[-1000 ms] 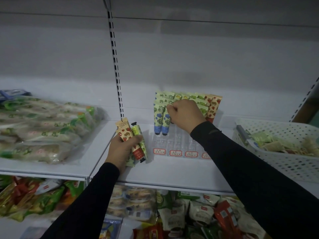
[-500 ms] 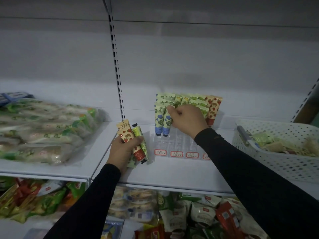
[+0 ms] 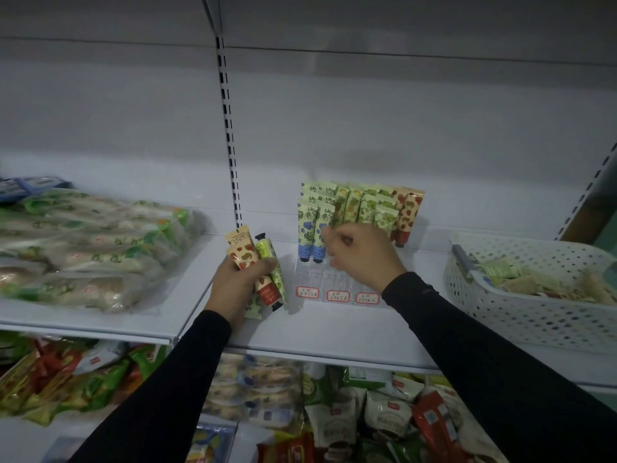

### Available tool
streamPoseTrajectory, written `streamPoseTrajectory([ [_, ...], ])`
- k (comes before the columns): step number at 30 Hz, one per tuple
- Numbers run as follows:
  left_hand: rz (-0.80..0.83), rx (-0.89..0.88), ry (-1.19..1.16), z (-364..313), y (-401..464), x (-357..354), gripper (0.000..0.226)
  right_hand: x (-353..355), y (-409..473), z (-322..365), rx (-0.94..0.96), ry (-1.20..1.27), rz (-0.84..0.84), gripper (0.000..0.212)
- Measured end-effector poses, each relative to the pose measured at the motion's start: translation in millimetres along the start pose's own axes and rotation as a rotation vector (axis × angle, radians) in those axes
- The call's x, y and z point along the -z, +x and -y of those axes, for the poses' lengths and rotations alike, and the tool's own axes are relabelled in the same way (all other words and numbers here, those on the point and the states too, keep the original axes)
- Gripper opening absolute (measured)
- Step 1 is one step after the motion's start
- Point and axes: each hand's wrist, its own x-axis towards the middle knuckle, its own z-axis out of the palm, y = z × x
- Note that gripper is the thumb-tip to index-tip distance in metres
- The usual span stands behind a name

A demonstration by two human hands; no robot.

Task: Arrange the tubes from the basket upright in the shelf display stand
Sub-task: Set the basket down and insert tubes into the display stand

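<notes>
A clear display stand (image 3: 334,279) with red price labels sits on the white shelf. Several patterned tubes (image 3: 354,208) stand upright in its back rows, with blue-capped ones (image 3: 310,228) at the left and red strawberry ones (image 3: 407,212) at the right. My left hand (image 3: 237,282) grips a bundle of tubes (image 3: 260,262) just left of the stand. My right hand (image 3: 362,253) hovers over the stand's bare front slots. Its fingers are curled right in front of the standing tubes, and I see nothing in them. The white perforated basket (image 3: 521,312) at the right holds more tubes.
Bagged snacks in clear wrap (image 3: 83,248) fill the shelf to the left. A slotted upright (image 3: 230,155) rises behind my left hand. More snack packets (image 3: 334,412) crowd the shelf below.
My right hand has dropped away from the tops of the standing tubes towards the front of the stand. My left hand has stayed in place with its bundle.
</notes>
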Motion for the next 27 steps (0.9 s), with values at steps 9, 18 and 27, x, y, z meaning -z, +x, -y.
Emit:
streamPoseTrajectory([
  [9,0.201,-0.010,0.041,-18.9,-27.2,-15.2,0.027,-11.7,-22.0,25.9,-0.025,0.219,0.245,0.030],
  [18,0.223,0.099,-0.072,-21.4,-23.8,-17.7,0.034,-6.1,-27.8,20.9,-0.121,0.342,0.597,0.045],
  [27,0.093,0.083,-0.084,-18.2,-19.0,-13.8,0.018,14.7,-23.2,16.1,-0.091,0.094,0.525,0.028],
])
